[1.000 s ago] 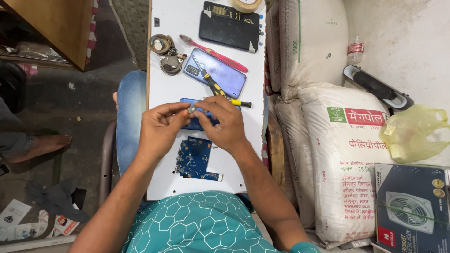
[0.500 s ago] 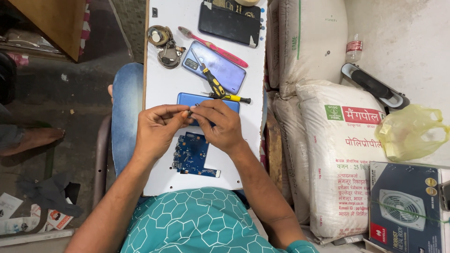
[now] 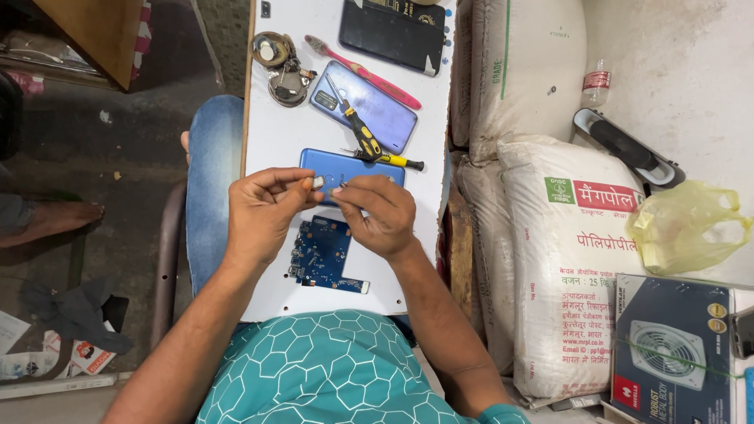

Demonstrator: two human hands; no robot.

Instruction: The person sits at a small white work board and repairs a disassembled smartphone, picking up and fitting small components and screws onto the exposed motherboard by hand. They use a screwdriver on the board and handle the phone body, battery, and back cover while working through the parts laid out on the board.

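A small pale part (image 3: 318,182), too tiny to make out in detail, sits pinched between the thumb and forefinger of the left hand (image 3: 263,212), held just above the near edge of a blue phone (image 3: 349,169) lying back-up on a white board (image 3: 275,133) across the person's lap. The right hand (image 3: 377,213) meets it from the other side, its fingers curled and pinching something thin at the tips; what that is cannot be told. The two hands nearly touch over the phone.

Just below the hands, a blue circuit board (image 3: 326,255) lies flat on the white board, partly covered by the left hand. Beyond the blue phone, a yellow-and-black screwdriver (image 3: 357,133) rests across a second phone with a violet back (image 3: 365,110), and another yellow-handled driver (image 3: 389,159) lies along the blue phone's far edge. A pink toothbrush (image 3: 365,73) lies aslant farther up, beside a black phone (image 3: 393,33) at the board's far end. A cluster of round metal pieces (image 3: 279,67) sits near the board's left edge.

To the right of the board stand stacked white sacks (image 3: 565,259), with a yellow plastic bag (image 3: 683,235), a plastic bottle (image 3: 597,82) and a boxed ventilation fan (image 3: 671,349) near them. The person wears a teal patterned shirt (image 3: 314,369) and blue jeans (image 3: 212,180).
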